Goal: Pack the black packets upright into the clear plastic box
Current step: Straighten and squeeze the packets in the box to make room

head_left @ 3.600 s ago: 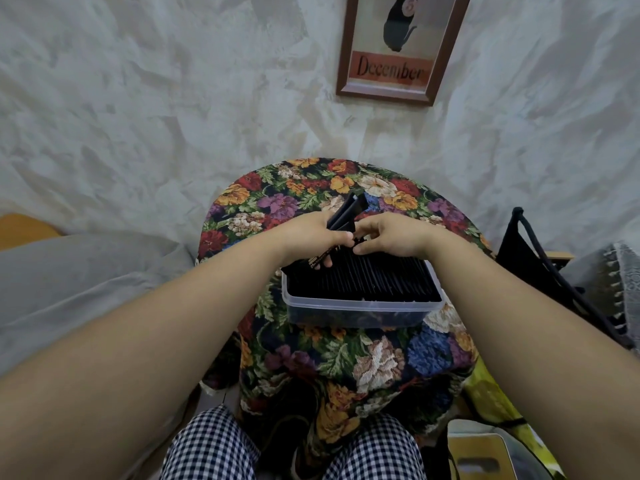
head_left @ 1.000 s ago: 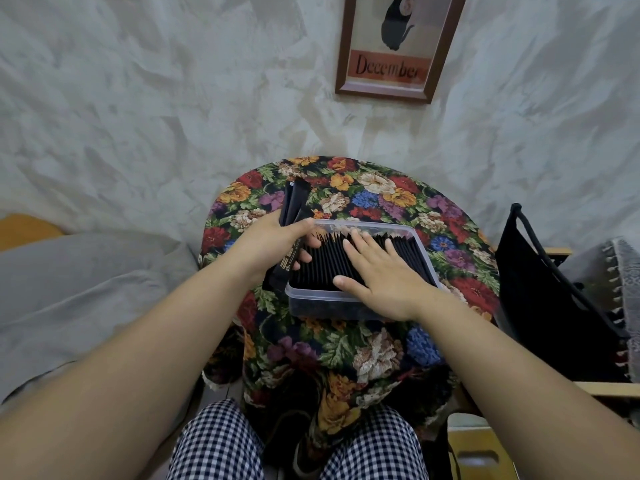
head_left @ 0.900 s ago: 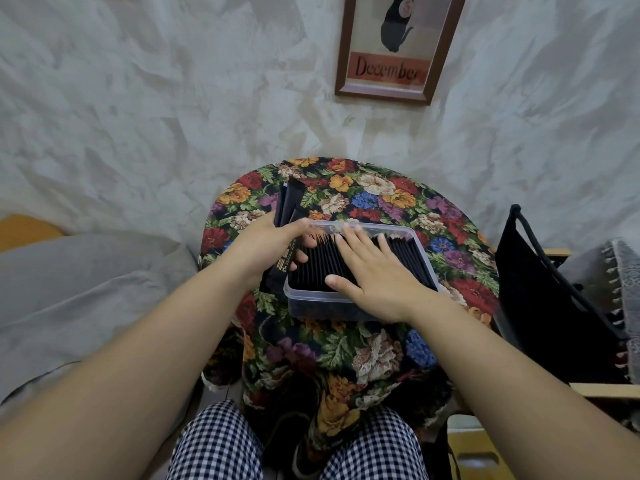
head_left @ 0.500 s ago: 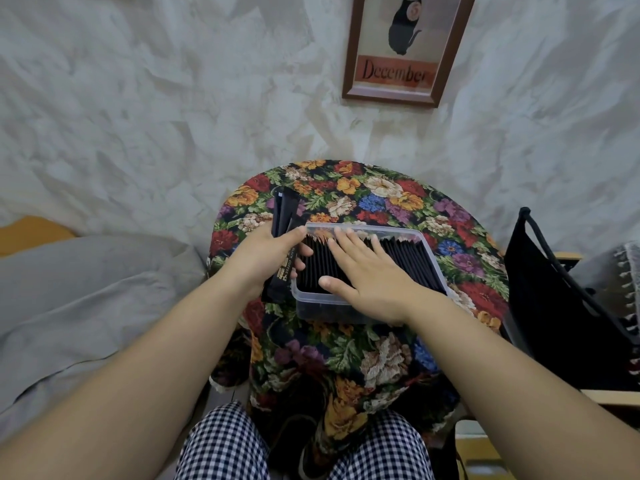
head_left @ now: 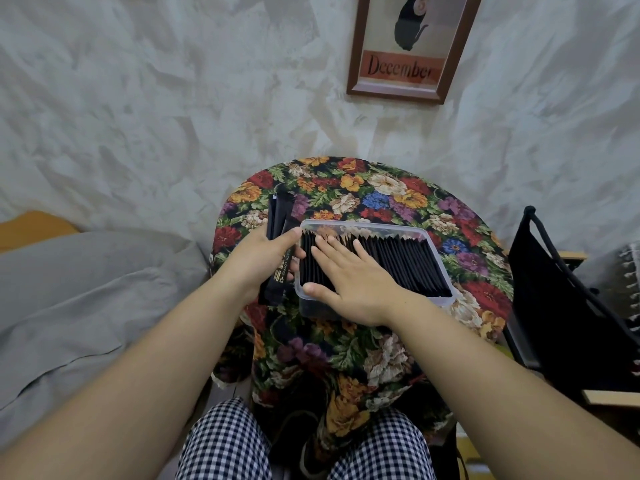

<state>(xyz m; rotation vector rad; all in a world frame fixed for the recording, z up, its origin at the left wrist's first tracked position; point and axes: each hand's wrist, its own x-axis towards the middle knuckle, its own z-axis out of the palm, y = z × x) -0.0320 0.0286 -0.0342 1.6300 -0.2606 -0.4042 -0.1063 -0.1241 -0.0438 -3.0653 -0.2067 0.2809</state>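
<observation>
Grips slim black foil packets (head_left: 280, 216) in left hand (head_left: 258, 258); rests flat right hand (head_left: 353, 278) on those in clear plastic box (head_left: 398, 227). Likely light, slippery, floppy: pinch mid-length.

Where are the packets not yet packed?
Head view: the loose black packets are gripped in the left hand, just left of the clear plastic box.

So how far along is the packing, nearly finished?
Mostly done: the clear plastic box holds a dense row of upright black packets. In hand: the left hand has a small bunch in its grip beside the box, while the right hand lies flat on the packed row. Left: fitting that bunch in; no other loose packets show.
</observation>
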